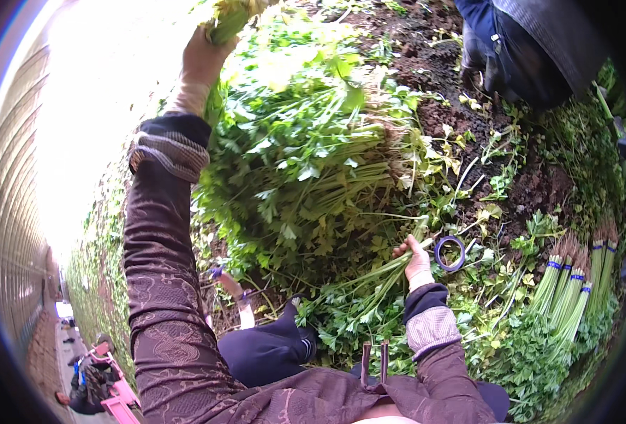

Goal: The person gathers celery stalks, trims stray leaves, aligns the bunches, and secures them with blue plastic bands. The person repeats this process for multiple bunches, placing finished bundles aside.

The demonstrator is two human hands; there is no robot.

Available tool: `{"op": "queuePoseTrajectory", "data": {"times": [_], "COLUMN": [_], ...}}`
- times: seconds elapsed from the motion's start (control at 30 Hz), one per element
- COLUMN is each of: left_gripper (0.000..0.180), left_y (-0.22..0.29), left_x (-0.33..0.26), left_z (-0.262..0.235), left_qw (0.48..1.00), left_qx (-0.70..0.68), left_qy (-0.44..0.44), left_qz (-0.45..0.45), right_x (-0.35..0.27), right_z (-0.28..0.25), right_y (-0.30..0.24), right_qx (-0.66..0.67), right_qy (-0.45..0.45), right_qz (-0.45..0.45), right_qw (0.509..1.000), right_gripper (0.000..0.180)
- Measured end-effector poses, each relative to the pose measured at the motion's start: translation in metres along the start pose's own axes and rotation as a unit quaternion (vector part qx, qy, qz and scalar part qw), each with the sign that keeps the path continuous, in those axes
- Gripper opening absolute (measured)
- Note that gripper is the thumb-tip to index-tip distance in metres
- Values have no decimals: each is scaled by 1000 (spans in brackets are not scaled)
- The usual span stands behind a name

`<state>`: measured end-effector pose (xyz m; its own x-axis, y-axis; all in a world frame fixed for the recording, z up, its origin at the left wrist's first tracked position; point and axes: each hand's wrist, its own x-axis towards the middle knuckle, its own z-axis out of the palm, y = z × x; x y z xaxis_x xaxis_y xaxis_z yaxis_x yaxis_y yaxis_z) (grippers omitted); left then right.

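The left hand (203, 56) is stretched far out, fingers wrapped tight round a fistful of pale green leafy stalks (229, 18) at the top edge. The right hand (416, 260) sits low and near, fingers curled about a thin bunch of long green stems (369, 283) that trails down toward the lap. Between the two lies a big heap of cut leafy greens (313, 162) on dark soil. Just beside the right hand — a blue roll of tape (450, 253). Further right, tied bundles with blue bands (574, 286) lie side by side.
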<state>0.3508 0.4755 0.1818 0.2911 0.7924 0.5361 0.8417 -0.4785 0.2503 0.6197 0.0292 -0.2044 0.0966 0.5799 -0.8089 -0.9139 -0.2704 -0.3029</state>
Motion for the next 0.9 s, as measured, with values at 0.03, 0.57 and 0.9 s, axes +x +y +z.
{"op": "queuePoseTrajectory", "data": {"times": [0.03,0.57,0.9], "left_gripper": [60,31,61], "left_y": [6,255,330], "left_x": [5,-258,-422], "left_z": [-26,-170,-150], "left_qw": [999,991,839], "left_qx": [44,-106,-491], "left_qy": [22,-63,-202], "left_qz": [19,43,-121], "right_x": [-10,-325,-371], "right_z": [4,165,97], "right_y": [-4,-38,-26], "right_qx": [7,-81,-279], "right_qy": [-26,-328,-217], "right_qz": [12,-339,-422], "right_qw": [1000,878,835], "right_gripper": [21,35,46]}}
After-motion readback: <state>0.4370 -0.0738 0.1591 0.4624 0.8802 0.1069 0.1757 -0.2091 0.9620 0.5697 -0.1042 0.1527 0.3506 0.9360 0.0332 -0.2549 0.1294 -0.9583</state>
